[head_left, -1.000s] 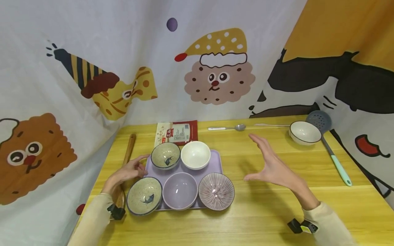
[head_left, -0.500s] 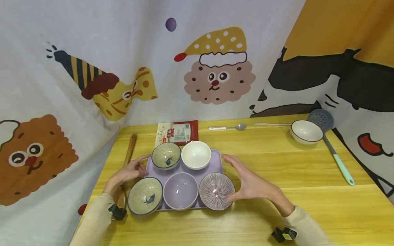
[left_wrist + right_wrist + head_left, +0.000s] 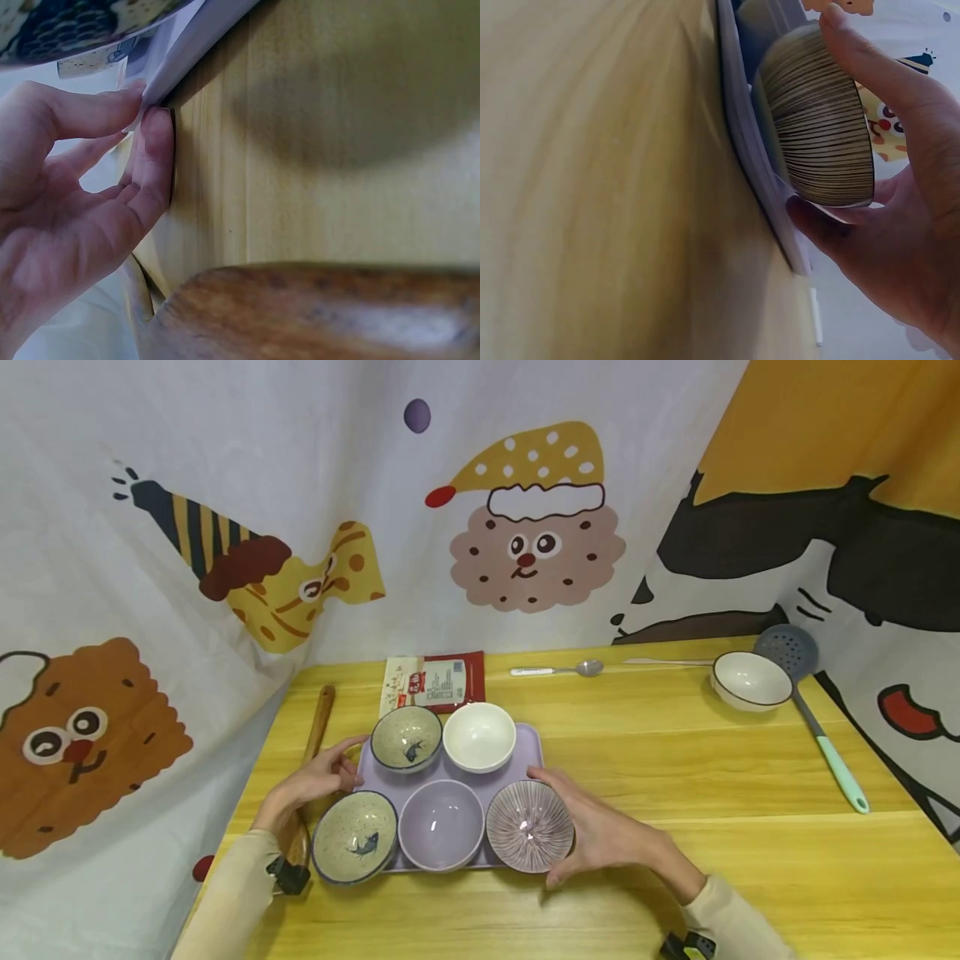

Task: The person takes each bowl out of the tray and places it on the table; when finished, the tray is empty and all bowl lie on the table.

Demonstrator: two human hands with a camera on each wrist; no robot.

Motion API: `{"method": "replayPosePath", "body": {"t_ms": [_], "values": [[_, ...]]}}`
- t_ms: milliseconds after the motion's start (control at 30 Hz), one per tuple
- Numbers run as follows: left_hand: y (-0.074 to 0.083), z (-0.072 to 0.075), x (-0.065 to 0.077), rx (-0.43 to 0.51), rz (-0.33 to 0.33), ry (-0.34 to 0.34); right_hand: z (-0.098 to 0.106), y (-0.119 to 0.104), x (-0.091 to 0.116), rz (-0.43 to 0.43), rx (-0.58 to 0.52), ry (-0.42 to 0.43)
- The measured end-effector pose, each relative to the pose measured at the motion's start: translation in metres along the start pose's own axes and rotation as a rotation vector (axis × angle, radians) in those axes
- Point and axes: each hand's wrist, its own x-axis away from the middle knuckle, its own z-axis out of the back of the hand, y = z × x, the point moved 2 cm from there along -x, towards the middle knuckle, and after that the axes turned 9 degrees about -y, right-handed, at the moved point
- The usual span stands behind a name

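Note:
A purple tray (image 3: pixel 529 745) bears several bowls. My left hand (image 3: pixel 311 783) pinches its left edge, thumb above and fingers at the side, as the left wrist view shows. Curved round the striped bowl (image 3: pixel 529 827) at the tray's front right corner, my right hand (image 3: pixel 603 837) holds its outer side. In the right wrist view the bowl's lined wall (image 3: pixel 817 127) lies between thumb and fingers. Left of it are a plain purple bowl (image 3: pixel 441 825) and a larger fish-patterned bowl (image 3: pixel 354 837). Behind them stand a smaller fish-patterned bowl (image 3: pixel 407 738) and a white bowl (image 3: pixel 479 737).
Behind the tray lies a red and white packet (image 3: pixel 435 683), with a spoon (image 3: pixel 558 669) to its right. A dark-rimmed bowl (image 3: pixel 752 681) and a slotted skimmer (image 3: pixel 840 772) are at the far right. A wooden utensil (image 3: pixel 318 718) lies along the left.
My right hand has come leftward from over the bare table and closed round the striped bowl. My left hand stays at the tray's left edge.

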Motion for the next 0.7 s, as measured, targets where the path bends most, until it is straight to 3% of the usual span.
{"method": "replayPosePath", "body": {"t_ms": [167, 400, 700], "values": [[0.002, -0.001, 0.000, -0.021, 0.007, -0.002, -0.005, 0.003, 0.002, -0.002, 0.005, 0.015], [0.001, -0.001, 0.000, -0.015, 0.006, -0.001, -0.011, 0.007, 0.004, 0.031, 0.019, 0.126], [0.000, 0.000, 0.000, -0.025, 0.017, 0.013, -0.007, 0.008, 0.009, 0.026, -0.056, 0.255]]}}
